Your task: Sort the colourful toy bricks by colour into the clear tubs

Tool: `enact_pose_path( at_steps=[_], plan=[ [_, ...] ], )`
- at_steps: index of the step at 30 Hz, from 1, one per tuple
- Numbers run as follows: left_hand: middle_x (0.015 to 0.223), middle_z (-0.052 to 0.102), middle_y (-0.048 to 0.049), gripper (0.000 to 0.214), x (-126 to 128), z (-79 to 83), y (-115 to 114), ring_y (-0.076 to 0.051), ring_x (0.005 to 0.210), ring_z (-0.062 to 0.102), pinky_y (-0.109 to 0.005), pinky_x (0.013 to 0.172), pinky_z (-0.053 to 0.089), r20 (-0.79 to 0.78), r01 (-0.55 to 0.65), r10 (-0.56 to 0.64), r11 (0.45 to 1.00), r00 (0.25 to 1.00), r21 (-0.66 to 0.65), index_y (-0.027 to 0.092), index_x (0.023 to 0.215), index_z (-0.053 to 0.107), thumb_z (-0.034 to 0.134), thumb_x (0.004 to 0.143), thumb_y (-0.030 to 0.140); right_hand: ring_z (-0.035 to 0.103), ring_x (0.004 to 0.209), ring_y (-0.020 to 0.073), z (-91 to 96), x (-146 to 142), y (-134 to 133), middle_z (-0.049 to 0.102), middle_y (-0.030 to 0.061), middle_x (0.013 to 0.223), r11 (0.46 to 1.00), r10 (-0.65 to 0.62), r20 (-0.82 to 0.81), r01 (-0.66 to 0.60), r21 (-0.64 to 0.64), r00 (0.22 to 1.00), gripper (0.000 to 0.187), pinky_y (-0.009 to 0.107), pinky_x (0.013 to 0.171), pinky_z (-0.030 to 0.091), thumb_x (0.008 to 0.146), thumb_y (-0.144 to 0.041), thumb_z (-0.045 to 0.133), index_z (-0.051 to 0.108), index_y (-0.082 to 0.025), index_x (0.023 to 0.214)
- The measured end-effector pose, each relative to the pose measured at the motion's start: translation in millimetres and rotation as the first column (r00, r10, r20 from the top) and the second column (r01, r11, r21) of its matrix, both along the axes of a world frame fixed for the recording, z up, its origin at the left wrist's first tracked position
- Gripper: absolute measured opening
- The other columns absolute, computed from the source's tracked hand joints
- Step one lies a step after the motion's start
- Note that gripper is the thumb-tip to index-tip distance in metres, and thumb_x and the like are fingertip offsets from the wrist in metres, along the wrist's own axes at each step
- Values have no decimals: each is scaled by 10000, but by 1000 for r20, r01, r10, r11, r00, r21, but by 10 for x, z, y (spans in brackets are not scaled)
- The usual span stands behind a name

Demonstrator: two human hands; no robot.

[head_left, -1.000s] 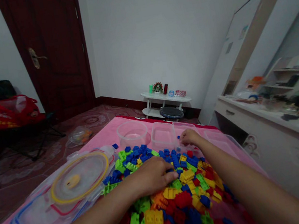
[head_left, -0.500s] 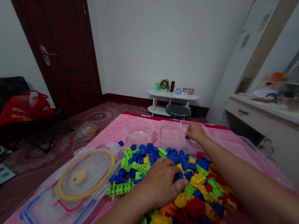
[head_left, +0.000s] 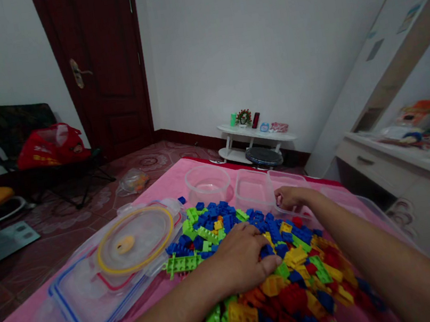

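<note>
Little has shifted in a second. Stacked lids (head_left: pixel 106 274) lie at 9 o'clock of the brick pile (head_left: pixel 295 267). Your left hand (head_left: pixel 241 259) stays palm-down on blue bricks (head_left: pixel 269 250), fingers curled, grip unclear. At 1 o'clock your right hand (head_left: pixel 291 197) has sunk to the clear tub (head_left: pixel 282 177) rim, loosely closed, contents hidden. Pinch single bricks; don't rake the heap.

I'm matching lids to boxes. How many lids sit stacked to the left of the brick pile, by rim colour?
Yellow-rimmed lid: 1
Red-rimmed lid: 1
Blue-rimmed lid: 1
Total: 3 lids that show in the stack
</note>
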State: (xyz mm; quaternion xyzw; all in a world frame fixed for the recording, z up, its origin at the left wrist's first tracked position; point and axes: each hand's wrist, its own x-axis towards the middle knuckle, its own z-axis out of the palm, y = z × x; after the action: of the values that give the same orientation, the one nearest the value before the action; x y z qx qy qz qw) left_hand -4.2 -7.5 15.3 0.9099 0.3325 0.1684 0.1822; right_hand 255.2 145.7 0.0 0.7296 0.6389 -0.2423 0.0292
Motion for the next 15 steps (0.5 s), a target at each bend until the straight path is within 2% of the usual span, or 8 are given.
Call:
enact_pose_path(
  at_steps=[4, 7, 11, 13, 15],
  plan=[
    [1012, 607, -82, 409, -6, -22, 14, -244, 1017, 522, -376, 892, 427, 20, -11, 11, 1000, 1000, 4, 186, 1021, 651, 433, 877, 501, 479, 420, 76, 21, -43, -126, 509, -66, 465, 1000, 13, -26, -12, 11, 1000, 205, 208, 476, 432, 537, -3, 600, 618, -148, 682],
    [1009, 605, -80, 402, -14, -27, 16, -237, 1018, 524, -367, 899, 424, 31, 1, -1, 1000, 1000, 9, 187, 1006, 653, 430, 881, 496, 442, 403, 58, 141, -38, -238, 499, -58, 470, 999, -11, -59, 13, 32, 998, 126, 189, 449, 409, 588, -28, 592, 585, -139, 649],
    [1032, 610, -88, 400, -14, -46, 6, -243, 1041, 526, -378, 935, 409, 58, 10, -9, 1000, 998, -9, 178, 1004, 653, 438, 878, 492, 538, 479, 81, 558, -50, -525, 575, -21, 590, 999, -9, -175, 17, 42, 984, 114, 198, 489, 468, 643, -143, 648, 553, -149, 707],
    [1088, 600, -92, 428, -3, -61, 7, -245, 1068, 522, -380, 947, 408, 119, -30, 36, 998, 992, -50, 182, 1085, 624, 443, 872, 507, 590, 555, 103, 827, -104, -729, 606, -4, 658, 997, 72, -327, -66, 31, 942, 197, 212, 539, 500, 646, -250, 700, 563, -154, 750],
    [1181, 568, -97, 471, 12, -73, 23, -236, 1114, 508, -376, 976, 398, 229, -106, 126, 990, 965, -97, 185, 1201, 558, 418, 886, 506, 611, 598, 117, 1054, -163, -909, 632, 14, 714, 980, 173, -470, -198, -2, 866, 299, 225, 569, 510, 646, -366, 726, 601, -154, 814]
  ],
)
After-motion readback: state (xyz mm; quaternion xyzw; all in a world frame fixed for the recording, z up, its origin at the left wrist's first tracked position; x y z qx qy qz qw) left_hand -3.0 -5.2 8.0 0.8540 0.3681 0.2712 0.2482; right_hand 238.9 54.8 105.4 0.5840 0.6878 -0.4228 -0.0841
